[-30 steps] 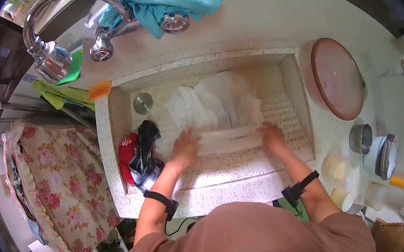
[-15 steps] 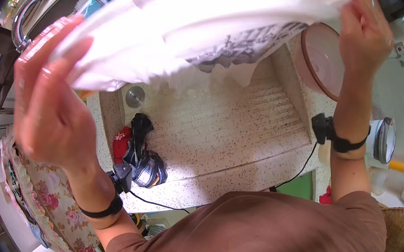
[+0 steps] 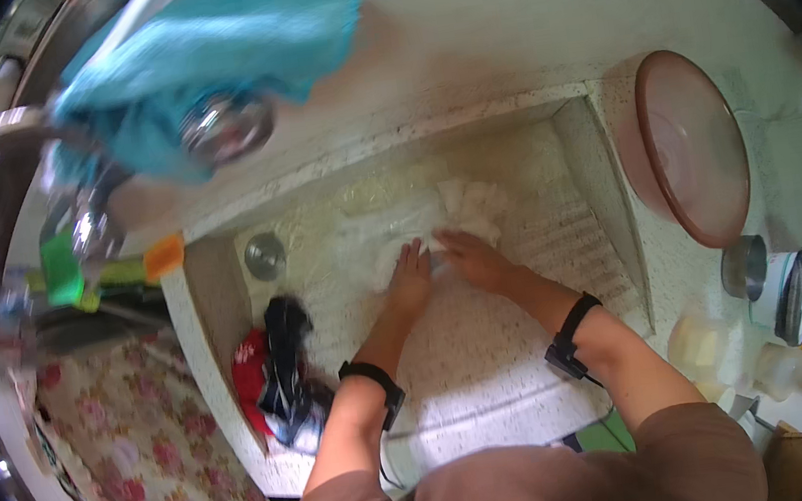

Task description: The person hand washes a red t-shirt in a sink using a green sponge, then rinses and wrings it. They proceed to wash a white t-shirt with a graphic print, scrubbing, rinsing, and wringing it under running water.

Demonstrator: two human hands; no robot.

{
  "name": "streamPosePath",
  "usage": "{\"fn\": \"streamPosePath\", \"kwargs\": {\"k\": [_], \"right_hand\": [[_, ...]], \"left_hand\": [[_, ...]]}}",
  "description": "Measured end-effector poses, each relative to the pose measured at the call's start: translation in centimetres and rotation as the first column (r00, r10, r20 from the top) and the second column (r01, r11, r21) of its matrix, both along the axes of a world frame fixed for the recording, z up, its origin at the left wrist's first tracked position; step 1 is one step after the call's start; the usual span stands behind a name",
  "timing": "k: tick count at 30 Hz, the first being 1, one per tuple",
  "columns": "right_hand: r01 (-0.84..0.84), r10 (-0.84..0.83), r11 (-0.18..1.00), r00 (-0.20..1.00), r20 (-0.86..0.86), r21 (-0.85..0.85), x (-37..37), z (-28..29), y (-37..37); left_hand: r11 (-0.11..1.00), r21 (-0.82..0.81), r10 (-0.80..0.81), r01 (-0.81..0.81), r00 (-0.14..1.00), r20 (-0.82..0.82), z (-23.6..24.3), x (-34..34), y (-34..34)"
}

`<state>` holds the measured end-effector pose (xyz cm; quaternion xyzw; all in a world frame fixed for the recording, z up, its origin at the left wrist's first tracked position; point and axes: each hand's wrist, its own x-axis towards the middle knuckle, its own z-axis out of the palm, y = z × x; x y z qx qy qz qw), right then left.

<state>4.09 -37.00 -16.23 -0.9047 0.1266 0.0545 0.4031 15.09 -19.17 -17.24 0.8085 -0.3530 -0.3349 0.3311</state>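
Two bare hands on one thin, crumpled white cloth (image 3: pixel 472 204), apparently wet, mid-floor in the cream, dark-speckled stone sink (image 3: pixel 502 420), nearer its far edge than its near edge. Left hand (image 3: pixel 411 277): fingers mostly straight and close together, tips at the near side of the cloth. Right hand (image 3: pixel 477 259): just beside it, fingers likewise extended, touching the cloth. Whether either pinches a fold: cannot tell.

Technique (judgement): press with finger pads rather than nails; short strokes, turning up a fresh section each time. Moulded ridges (image 3: pixel 562 253) toward the sink's right wall would add friction if wanted. Best kept apart from the bundle of black, red and pale cloth (image 3: pixel 285 350) by the left wall, in case dye runs, and clear of the round metal drain (image 3: pixel 265 256) near the far left corner.

Poorly seen: cloth outline smeared, possibly with shallow water around it; fabric beneath the palms hidden. Beyond the far edge, the round chrome tap knob (image 3: pixel 228 129) is blurred, partly covered by a turquoise towel (image 3: pixel 226 47).
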Motion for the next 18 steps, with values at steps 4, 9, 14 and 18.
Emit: {"fn": "streamPosePath", "kwargs": {"k": [4,9,14,18], "right_hand": [[-0.198,0.222,0.898,0.975,0.016,-0.392,1.1,-4.9,-5.3],[-0.281,0.365,0.751,0.931,0.021,-0.597,5.3,-7.9,-10.5],[-0.206,0.171,0.934,0.975,-0.143,-0.290,7.7,-6.3,-11.0],[-0.061,0.101,0.988,0.950,0.296,-0.143,4.9,-4.7,-10.8]], "left_hand": [[0.969,0.115,-0.245,0.219,0.915,0.320,-4.7,6.0,0.3],[0.913,0.312,-0.393,0.264,0.778,0.491,-5.5,12.1,-3.2],[0.792,0.560,-0.485,0.245,0.809,0.332,-3.9,13.0,-6.0],[0.976,-0.005,0.215,-0.216,0.969,0.121,-2.6,9.2,-4.2]]}}
